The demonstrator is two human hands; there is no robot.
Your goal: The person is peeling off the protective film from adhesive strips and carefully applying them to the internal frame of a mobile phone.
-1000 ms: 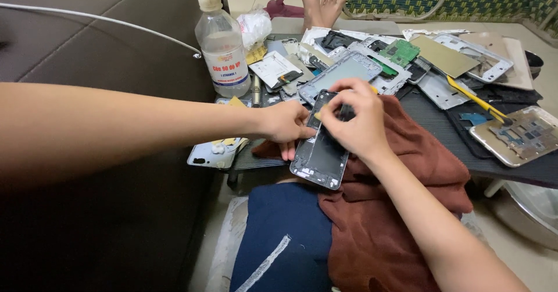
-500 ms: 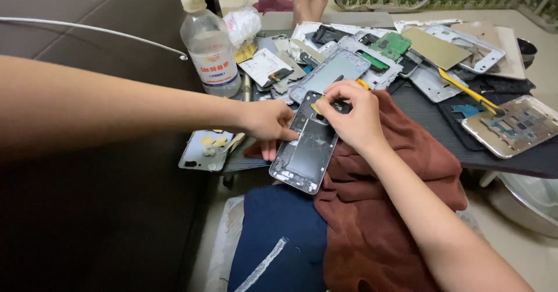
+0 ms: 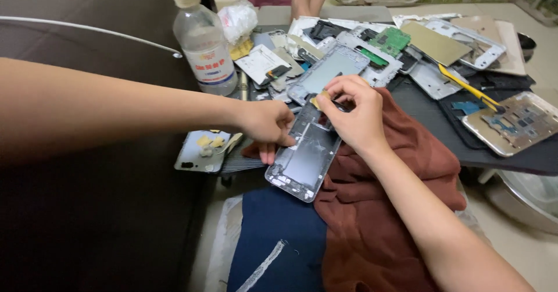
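the phone frame [image 3: 307,155] now lies lower and more tilted under the left hand [image 3: 266,123]. the right hand [image 3: 353,114] shifts from pressing flat to pinching a small yellowish piece [image 3: 317,100] at the frame's top end.

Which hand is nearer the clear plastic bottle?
Left. The left hand grips the phone frame just right of and below the bottle; the right hand is farther right.
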